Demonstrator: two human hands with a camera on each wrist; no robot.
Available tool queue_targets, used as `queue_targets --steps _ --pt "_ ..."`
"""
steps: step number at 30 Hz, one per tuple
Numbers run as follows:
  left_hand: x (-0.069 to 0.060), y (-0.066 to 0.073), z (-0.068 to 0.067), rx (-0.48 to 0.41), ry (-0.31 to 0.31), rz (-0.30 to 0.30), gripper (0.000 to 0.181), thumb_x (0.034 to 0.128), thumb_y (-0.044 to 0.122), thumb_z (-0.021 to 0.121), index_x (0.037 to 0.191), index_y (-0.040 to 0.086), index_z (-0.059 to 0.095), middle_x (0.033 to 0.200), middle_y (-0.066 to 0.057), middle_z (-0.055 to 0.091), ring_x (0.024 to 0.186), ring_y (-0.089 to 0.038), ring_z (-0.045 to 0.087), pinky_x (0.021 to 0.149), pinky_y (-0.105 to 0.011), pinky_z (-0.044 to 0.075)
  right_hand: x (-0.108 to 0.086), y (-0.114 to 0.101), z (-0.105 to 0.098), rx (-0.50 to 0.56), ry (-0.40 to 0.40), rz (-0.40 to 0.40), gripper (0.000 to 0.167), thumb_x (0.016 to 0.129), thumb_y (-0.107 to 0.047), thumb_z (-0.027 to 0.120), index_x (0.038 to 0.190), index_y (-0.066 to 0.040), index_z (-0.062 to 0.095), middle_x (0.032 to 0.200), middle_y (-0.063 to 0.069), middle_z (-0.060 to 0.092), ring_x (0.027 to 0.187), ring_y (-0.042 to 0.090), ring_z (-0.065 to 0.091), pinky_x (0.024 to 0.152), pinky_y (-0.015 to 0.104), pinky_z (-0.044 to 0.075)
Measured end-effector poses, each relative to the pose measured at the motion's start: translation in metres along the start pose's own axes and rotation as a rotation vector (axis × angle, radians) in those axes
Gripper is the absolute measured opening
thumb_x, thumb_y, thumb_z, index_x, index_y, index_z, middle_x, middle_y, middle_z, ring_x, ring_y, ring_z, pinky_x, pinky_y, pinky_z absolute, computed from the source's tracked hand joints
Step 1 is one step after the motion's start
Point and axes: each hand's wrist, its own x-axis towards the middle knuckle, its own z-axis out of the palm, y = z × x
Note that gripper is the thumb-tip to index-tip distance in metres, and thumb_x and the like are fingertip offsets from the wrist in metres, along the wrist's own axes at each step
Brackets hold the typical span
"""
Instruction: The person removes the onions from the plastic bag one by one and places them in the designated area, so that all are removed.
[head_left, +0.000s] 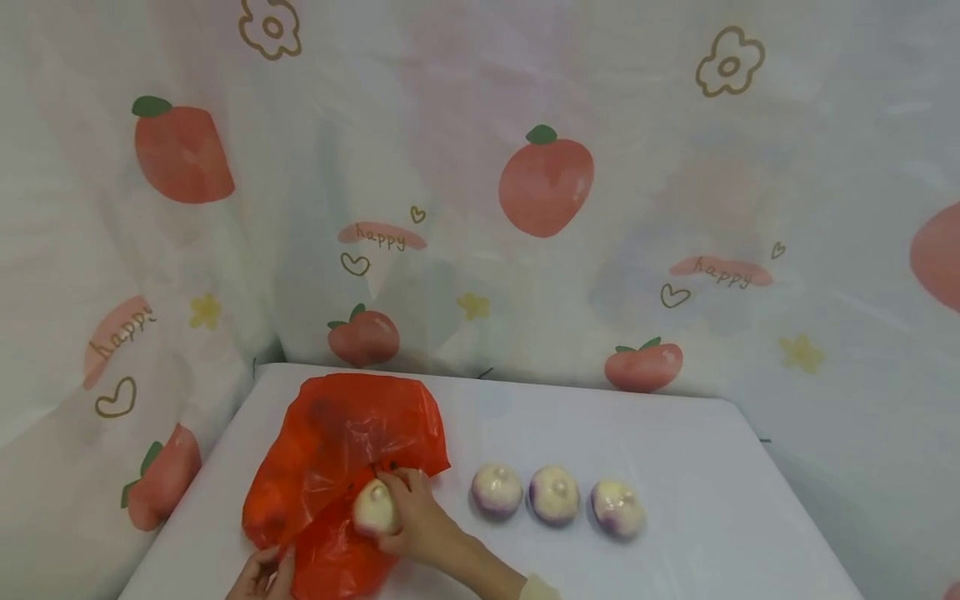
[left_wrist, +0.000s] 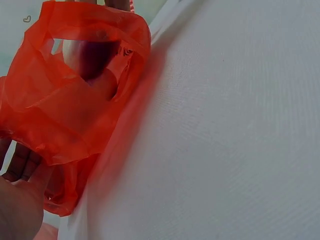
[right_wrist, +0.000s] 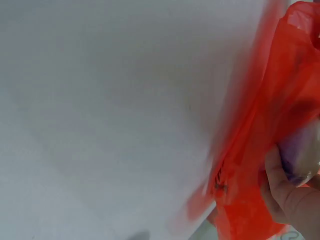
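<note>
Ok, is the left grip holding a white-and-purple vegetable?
No: in the head view the left grip holds the red bag, while the right grip holds a white-and-purple vegetable.

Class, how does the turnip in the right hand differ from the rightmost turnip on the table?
The held turnip is gripped by the right hand; the rightmost turnip rests untouched on the table. The held turnip is at the red bag; the rightmost turnip lies apart. Both are whitish with purple.

A red plastic bag [head_left: 360, 425] lies left on a white rectangular table [head_left: 712, 467]; three round white-and-purple turnips [head_left: 554, 496] line up rightward; a fourth [head_left: 372, 508] is at the bag's mouth.
</note>
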Motion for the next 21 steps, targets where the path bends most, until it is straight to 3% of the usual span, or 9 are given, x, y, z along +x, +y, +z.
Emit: queue_targets --steps 4,9,13,21 --pt "-0.002 0.002 -0.001 0.042 -0.013 -0.018 0.011 0.0848 0.000 0.066 0.089 -0.009 0.063 0.074 0.003 0.060 0.062 0.005 0.053 0.052 -0.014 0.046 -0.010 0.001 -0.012 -0.012 0.025 0.001 0.079 0.072 -0.015 0.075 0.139 -0.003 0.037 0.127 0.009 0.041 0.111 0.018 0.046 0.093 0.029 0.043" --pt "-0.003 0.004 0.000 0.070 -0.042 -0.060 0.009 0.0865 0.003 0.065 0.088 -0.005 0.063 0.082 -0.009 0.062 0.061 0.003 0.053 0.051 -0.016 0.047 -0.022 0.005 -0.021 -0.054 0.108 -0.080 0.070 0.073 -0.020 0.076 0.132 0.001 0.043 0.125 0.012 0.045 0.111 0.022 0.049 0.093 0.033 0.044" --pt "-0.003 0.004 0.002 0.090 -0.039 -0.070 0.005 0.0873 0.002 0.064 0.087 -0.002 0.063 0.084 -0.012 0.062 0.061 0.003 0.053 0.051 -0.015 0.046 -0.028 0.008 -0.029 -0.028 0.116 -0.105 0.069 0.074 -0.019 0.075 0.132 0.001 0.044 0.126 0.012 0.045 0.114 0.022 0.048 0.095 0.034 0.042" --pt "-0.007 0.002 0.005 0.089 -0.032 -0.092 0.016 0.0883 0.006 0.062 0.099 -0.007 0.061 0.094 -0.021 0.061 0.062 0.002 0.052 0.051 -0.014 0.046 -0.039 0.013 -0.050 0.058 0.088 0.017 0.072 0.074 -0.015 0.074 0.137 -0.007 0.041 0.132 0.010 0.041 0.119 0.024 0.046 0.094 0.036 0.043"
